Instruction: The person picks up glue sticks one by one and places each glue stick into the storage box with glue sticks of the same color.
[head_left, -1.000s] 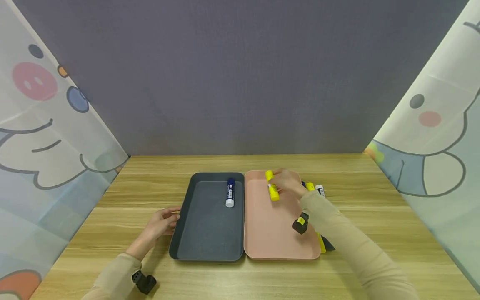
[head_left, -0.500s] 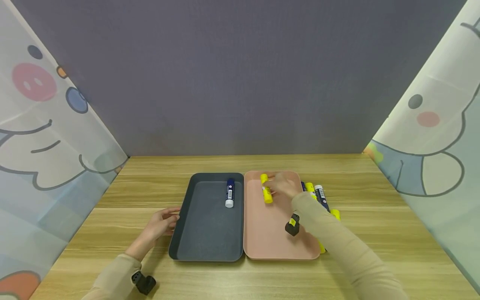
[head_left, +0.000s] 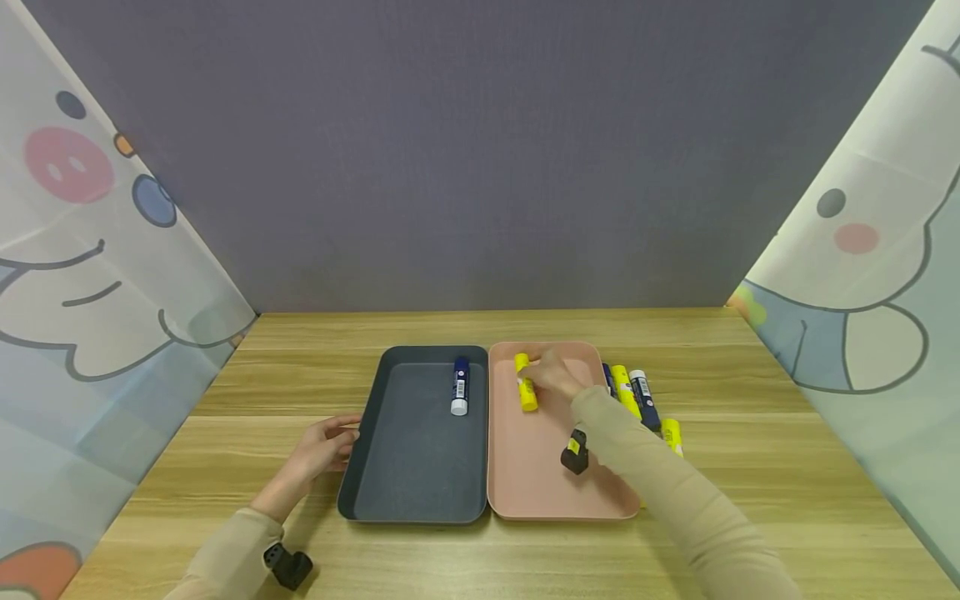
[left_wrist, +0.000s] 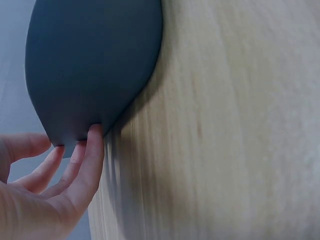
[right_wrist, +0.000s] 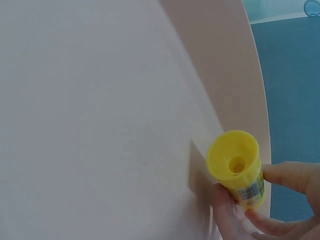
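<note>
"Inside the pink tray (head_left: 555,483), what does the right hand (head_left: 553,372) hold?"
"It holds a yellow glue stick (head_left: 529,398) between thumb and fingers, near the side next to the grey tray (head_left: 420,467). Whether the stick touches the bottom, I cannot tell."
"And the left hand (head_left: 318,450)?"
"Its fingers are loosely spread, and their tips touch the grey tray's outer wall."

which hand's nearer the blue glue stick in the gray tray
Right. The right hand is right of the blue glue stick; the left hand is farther, on its left, touching the gray tray.
</note>
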